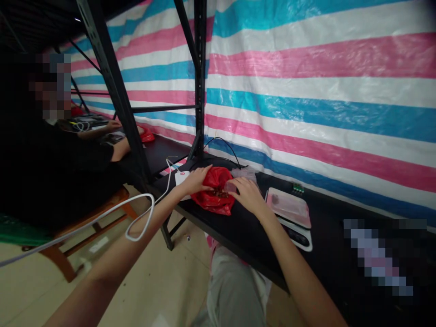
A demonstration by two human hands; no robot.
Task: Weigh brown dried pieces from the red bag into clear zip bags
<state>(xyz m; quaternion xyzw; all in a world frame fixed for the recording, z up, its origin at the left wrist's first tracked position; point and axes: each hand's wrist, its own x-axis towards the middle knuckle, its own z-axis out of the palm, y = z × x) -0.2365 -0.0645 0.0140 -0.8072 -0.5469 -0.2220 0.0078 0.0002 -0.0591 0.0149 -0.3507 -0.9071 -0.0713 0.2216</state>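
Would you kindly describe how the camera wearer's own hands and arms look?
The left hand and right hand are ungloved. The forearms are bare as far as they show, with no sleeve, watch or bracelet visible; rings are too small to tell.

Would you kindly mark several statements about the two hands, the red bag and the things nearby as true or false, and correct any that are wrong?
1. The right hand holds a small clear cup at the red bag. True.
2. The red bag is tied shut. False: its mouth is open, with small brown pieces showing inside.
3. The left hand is at the left side of the red bag. True.
4. A translucent container is to the right of the right hand. True.
5. Both hands are on the translucent container. False: both are at the red bag.
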